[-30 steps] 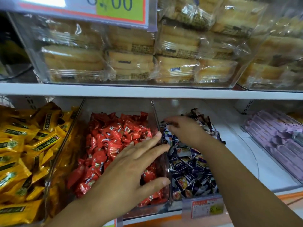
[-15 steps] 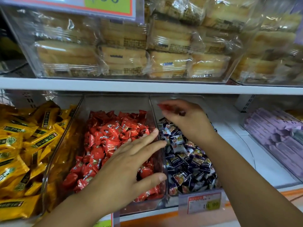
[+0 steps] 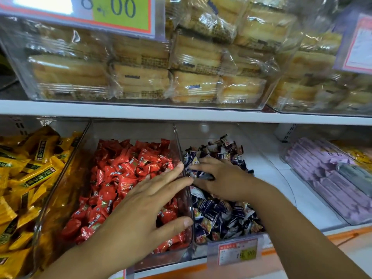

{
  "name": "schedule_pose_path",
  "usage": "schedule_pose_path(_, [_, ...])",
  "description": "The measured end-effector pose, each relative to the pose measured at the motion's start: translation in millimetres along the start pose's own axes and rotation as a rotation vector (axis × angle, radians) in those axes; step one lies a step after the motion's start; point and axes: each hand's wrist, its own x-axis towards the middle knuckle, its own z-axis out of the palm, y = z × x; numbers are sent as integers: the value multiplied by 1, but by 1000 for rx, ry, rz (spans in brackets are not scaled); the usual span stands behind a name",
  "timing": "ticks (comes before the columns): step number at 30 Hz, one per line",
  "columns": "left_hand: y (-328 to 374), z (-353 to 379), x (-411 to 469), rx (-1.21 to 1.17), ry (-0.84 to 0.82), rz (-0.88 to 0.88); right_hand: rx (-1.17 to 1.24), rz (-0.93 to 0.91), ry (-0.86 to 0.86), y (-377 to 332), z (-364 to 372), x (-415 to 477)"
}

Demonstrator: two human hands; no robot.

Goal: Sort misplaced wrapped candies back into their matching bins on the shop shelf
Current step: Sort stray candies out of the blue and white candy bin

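Observation:
A clear bin (image 3: pixel 171 256) holds red wrapped candies (image 3: pixel 124 178). Right beside it, a second clear bin (image 3: pixel 203 129) holds dark blue and white wrapped candies (image 3: pixel 221 218). My left hand (image 3: pixel 149 202) is spread flat over the red candies, holding nothing, with its fingertips against the wall between the two bins. My right hand (image 3: pixel 223 178) lies low in the dark blue candies, fingers pointing left among the wrappers. Dark wrappers sit between its fingers, and I cannot tell whether it grips one. No red candy shows in the dark blue bin.
Yellow wrapped candies (image 3: pixel 30 178) fill the bin at left. Purple packets (image 3: pixel 322 178) lie in a tray at right. A price tag (image 3: pixel 237 252) hangs on the shelf front. The white upper shelf (image 3: pixel 181 113) carries clear boxes of wrapped cakes (image 3: pixel 141 77) close overhead.
My right hand held a red candy above the bins half a second ago; it has dropped back into the dark blue candies and the red candy is gone from it. My left hand barely moved.

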Motion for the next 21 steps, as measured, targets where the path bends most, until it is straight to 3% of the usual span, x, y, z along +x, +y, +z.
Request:
schedule_pose_path(3, [0, 0, 1, 0, 0, -1, 216, -24, 102, 9, -27, -5])
schedule_pose_path(5, [-1, 0, 1, -2, 2, -4, 163, 48, 237, 24, -37, 14])
schedule_pose_path(7, [-1, 0, 2, -6, 3, -4, 44, 110, 260, 37, -34, 36])
schedule_pose_path(11, [-1, -2, 3, 16, 7, -6, -189, 223, 154, 51, -29, 70])
schedule_pose_path(16, [-1, -4, 12, 17, 74, 9, 64, 228, 5, 50, -40, 77])
schedule_pose_path(21, [1, 0, 16, 8, 69, 8, 89, 201, -105, 47, -36, 88])
